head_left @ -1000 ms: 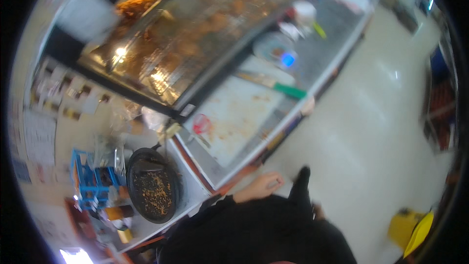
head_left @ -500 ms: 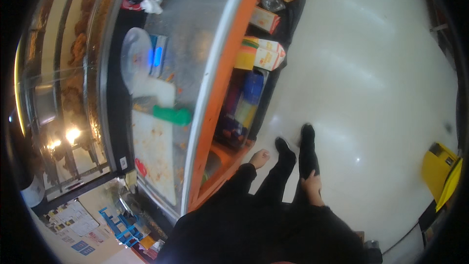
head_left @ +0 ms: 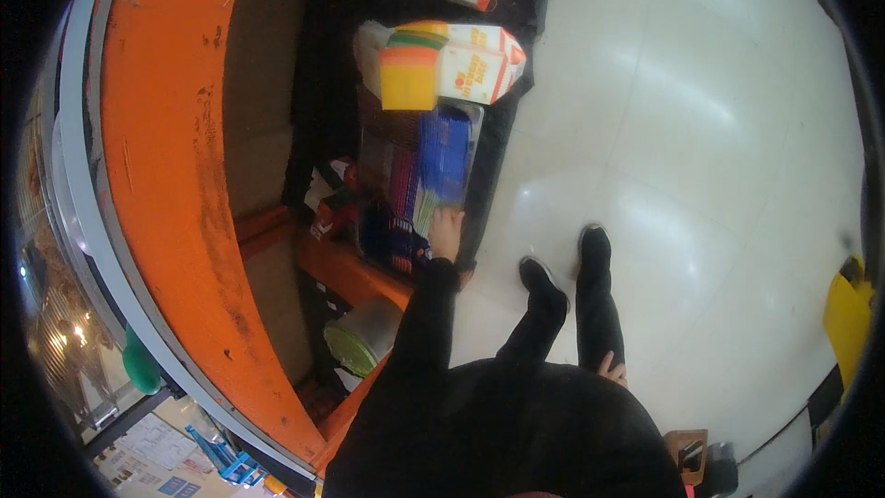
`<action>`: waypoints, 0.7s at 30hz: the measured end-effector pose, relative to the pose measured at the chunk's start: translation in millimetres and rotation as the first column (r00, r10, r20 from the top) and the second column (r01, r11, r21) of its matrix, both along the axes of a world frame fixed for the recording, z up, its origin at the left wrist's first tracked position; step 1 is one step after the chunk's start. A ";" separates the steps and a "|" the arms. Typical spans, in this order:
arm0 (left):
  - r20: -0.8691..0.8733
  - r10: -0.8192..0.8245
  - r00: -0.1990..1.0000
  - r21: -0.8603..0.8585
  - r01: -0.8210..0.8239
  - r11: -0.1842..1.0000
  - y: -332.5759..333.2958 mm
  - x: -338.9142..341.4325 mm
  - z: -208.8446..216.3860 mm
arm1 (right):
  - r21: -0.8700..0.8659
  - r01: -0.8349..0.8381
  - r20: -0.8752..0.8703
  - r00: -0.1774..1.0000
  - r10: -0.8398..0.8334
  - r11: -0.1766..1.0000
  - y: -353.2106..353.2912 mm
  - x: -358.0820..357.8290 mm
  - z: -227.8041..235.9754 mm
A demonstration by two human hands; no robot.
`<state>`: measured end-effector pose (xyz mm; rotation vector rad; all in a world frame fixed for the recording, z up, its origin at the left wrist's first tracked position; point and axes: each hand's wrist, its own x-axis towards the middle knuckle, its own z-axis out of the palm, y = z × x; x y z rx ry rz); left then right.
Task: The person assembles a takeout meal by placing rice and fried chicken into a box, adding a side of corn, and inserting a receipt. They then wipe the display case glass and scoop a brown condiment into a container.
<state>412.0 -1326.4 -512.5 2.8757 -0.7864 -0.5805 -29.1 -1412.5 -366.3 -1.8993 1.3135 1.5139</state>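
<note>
My left hand (head_left: 446, 233) reaches over a tray on the low shelf, its fingers stretched out over the near end of the contents. The tray holds a blue stack of flat packs (head_left: 444, 149), with reddish and pale green rows beside it; whether the fingertips touch them is hard to tell. Just beyond stand white-and-orange folded cartons (head_left: 479, 65) and a yellow, orange and green box (head_left: 409, 81). My right hand (head_left: 612, 368) rests against my right leg with fingers apart, partly hidden by my dark top, and nothing shows in it.
On the left runs the orange counter side (head_left: 171, 129) with its grey metal edge. A round tub with a green rim (head_left: 355, 337) sits inside the lower shelf. A pale tiled floor (head_left: 664, 175) spreads to the right, with a yellow object (head_left: 848, 314) at its far side.
I have leaned down toward the shelf, which looks nearer; the countertop has slid left, mostly out of view. My left hand has gone from beside the shelf to over the tray.
</note>
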 end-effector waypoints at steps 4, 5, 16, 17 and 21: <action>-0.093 -0.048 0.994 0.099 0.057 0.993 26.4 14.4 21.2 | -0.053 0.003 0.032 0.999 -0.002 0.999 -5.8 18.2 16.4; -0.133 0.025 0.991 0.135 -0.006 0.991 33.1 17.9 31.1 | -0.070 0.007 0.046 0.999 -0.004 0.998 -5.2 21.0 17.7; -0.159 -0.118 0.980 -0.019 0.116 0.993 12.5 17.6 -2.6 | -0.095 -0.088 -0.085 0.993 0.080 0.992 47.9 -13.6 -30.1; -0.163 -0.164 0.973 0.004 0.166 0.986 12.5 19.3 -4.9 | -0.109 0.007 -0.058 0.998 -0.014 0.994 46.2 -13.2 -25.7; -0.146 -0.181 0.973 0.114 0.198 0.973 14.3 27.0 12.1 | -0.034 -0.070 0.040 0.997 0.072 0.997 25.8 3.0 8.0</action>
